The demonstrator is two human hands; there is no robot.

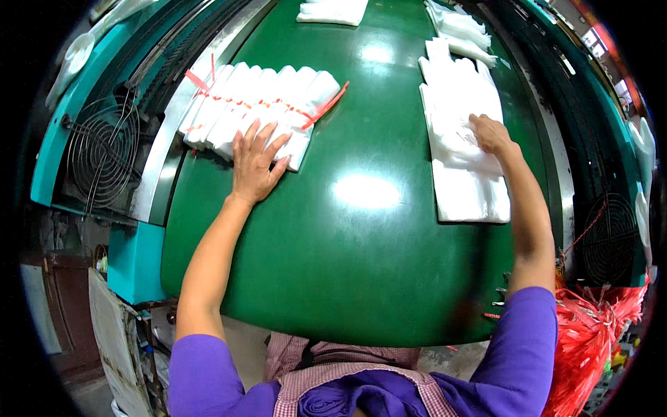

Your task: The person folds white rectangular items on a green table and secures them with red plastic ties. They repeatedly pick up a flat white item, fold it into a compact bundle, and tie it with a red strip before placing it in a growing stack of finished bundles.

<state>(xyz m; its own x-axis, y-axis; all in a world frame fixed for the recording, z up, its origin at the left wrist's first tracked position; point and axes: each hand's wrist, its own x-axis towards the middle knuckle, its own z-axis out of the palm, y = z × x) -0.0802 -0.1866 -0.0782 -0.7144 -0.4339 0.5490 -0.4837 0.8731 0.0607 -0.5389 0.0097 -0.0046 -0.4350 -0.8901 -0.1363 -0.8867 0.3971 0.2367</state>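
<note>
My left hand rests with spread fingers on the near edge of a row of folded white plastic bag bundles. Red plastic strips run across that row, and their loose ends stick out at both sides. On the right, my right hand has its fingers curled closed on the crumpled middle of a stack of white plastic bags. The stack lies lengthwise, and its upper part looks wrinkled. My fingertips there are partly hidden.
Both piles lie on a green belt surface with metal side rails. More white bags lie at the far end, and others beyond the right stack. Round wire fan guards flank the belt. A bunch of red plastic strips hangs lower right.
</note>
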